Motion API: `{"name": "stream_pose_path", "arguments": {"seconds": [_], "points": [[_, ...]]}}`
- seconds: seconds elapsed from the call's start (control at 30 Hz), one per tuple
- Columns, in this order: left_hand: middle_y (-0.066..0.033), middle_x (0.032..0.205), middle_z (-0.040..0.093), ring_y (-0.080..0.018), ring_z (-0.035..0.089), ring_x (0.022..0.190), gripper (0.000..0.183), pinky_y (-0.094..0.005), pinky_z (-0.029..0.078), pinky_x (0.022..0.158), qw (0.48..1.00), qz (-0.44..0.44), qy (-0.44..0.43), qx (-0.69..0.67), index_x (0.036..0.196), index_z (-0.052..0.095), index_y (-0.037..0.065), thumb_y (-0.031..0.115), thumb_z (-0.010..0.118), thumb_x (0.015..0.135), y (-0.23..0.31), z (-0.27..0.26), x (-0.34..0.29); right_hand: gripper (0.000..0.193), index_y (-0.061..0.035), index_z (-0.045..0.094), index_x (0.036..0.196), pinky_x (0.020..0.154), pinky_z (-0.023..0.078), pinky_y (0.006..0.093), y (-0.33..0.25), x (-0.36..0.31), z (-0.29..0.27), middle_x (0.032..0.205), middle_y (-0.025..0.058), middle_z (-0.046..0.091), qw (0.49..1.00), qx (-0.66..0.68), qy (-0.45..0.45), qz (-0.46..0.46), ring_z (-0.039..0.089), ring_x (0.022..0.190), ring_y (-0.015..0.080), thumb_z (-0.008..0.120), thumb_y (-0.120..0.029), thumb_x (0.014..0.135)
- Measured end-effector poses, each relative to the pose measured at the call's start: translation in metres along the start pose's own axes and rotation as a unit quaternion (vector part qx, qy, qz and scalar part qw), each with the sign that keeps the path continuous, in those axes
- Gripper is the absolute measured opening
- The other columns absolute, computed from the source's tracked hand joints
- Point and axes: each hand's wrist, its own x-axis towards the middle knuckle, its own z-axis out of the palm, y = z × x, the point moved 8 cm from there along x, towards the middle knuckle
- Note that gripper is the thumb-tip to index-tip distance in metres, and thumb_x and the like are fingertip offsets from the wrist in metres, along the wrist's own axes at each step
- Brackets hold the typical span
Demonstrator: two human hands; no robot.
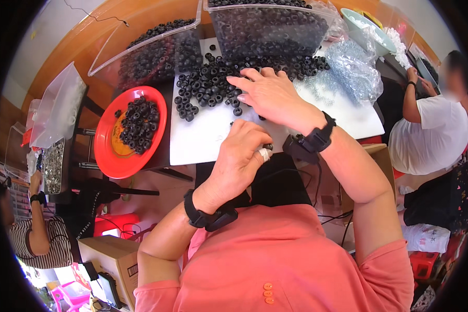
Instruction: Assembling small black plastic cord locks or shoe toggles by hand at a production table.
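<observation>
A loose pile of small black ring-shaped pieces [213, 80] spreads over the white board [192, 143] in front of me. At its near right edge my right hand [269, 94] is open, fingers spread and touching the pieces. Closer to my body, my left hand [239, 156] is closed, with a small dark piece [268, 147] showing at its fingertips. Something whitish sits by those fingers, too small to make out. Most of what the left hand holds is hidden by its own fingers.
Left of the board stands a red plate [103, 148] holding more black pieces. Behind are two clear bins [268, 31] of them. A clear plastic bag [353, 67] of small transparent bits and a pale green bowl [366, 31] lie right. Co-workers sit at both sides.
</observation>
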Motion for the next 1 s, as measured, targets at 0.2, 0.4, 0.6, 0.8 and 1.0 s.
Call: {"name": "stream_pose_path", "arguments": {"seconds": [0.2, 0.4, 0.6, 0.8, 1.0], "points": [[-0.0115, 0.101, 0.065, -0.0297, 0.056, 0.098, 0.020, -0.0381, 0.047, 0.088, 0.999, -0.013, 0.019, 0.031, 0.097, 0.065, 0.000, -0.004, 0.066, 0.078, -0.014, -0.018, -0.002, 0.030, -0.0128, 0.069, 0.120, 0.093, 0.044, 0.0473, 0.009, -0.022, -0.004, 0.129, 0.0075, 0.060, 0.998, 0.012, -0.065, -0.010, 0.056, 0.116, 0.0334, 0.063, -0.024, 0.093], [-0.0113, 0.099, 0.066, -0.0267, 0.059, 0.096, 0.020, -0.0342, 0.050, 0.083, 0.997, -0.030, 0.056, 0.041, 0.098, 0.067, 0.000, -0.004, 0.069, 0.079, -0.016, -0.044, -0.003, 0.015, -0.0092, 0.072, 0.099, 0.083, 0.047, 0.0402, 0.010, -0.040, -0.051, 0.102, 0.0056, 0.066, 0.994, 0.068, 0.078, 0.030, 0.063, 0.099, 0.0265, 0.067, -0.012, 0.085], [-0.0074, 0.104, 0.068, -0.0155, 0.060, 0.097, 0.022, -0.0287, 0.049, 0.085, 0.979, -0.124, 0.100, -0.129, 0.102, 0.074, 0.003, -0.003, 0.070, 0.081, -0.035, -0.067, -0.008, 0.005, -0.0086, 0.067, 0.082, 0.075, 0.046, 0.0396, -0.023, -0.055, -0.029, 0.086, 0.0033, 0.064, 0.994, 0.073, 0.083, -0.006, 0.062, 0.089, 0.0249, 0.066, -0.007, 0.077], [-0.0072, 0.106, 0.069, -0.0117, 0.061, 0.095, 0.022, -0.0253, 0.048, 0.086, 0.965, -0.177, 0.147, -0.123, 0.102, 0.074, 0.001, -0.004, 0.069, 0.081, -0.038, -0.085, -0.020, 0.009, -0.0096, 0.066, 0.079, 0.071, 0.044, 0.0389, -0.031, -0.049, -0.029, 0.082, 0.0036, 0.062, 0.990, 0.026, 0.138, -0.032, 0.060, 0.084, 0.0242, 0.065, -0.004, 0.073], [-0.0121, 0.107, 0.071, -0.0161, 0.066, 0.100, 0.024, -0.0274, 0.050, 0.089, 0.953, -0.174, 0.192, -0.157, 0.108, 0.071, -0.005, -0.002, 0.066, 0.085, -0.045, -0.096, -0.033, 0.006, -0.0097, 0.065, 0.078, 0.071, 0.044, 0.0389, -0.043, -0.041, -0.031, 0.080, 0.0037, 0.062, 0.981, 0.092, 0.170, -0.034, 0.061, 0.081, 0.0253, 0.067, -0.004, 0.075]]}}
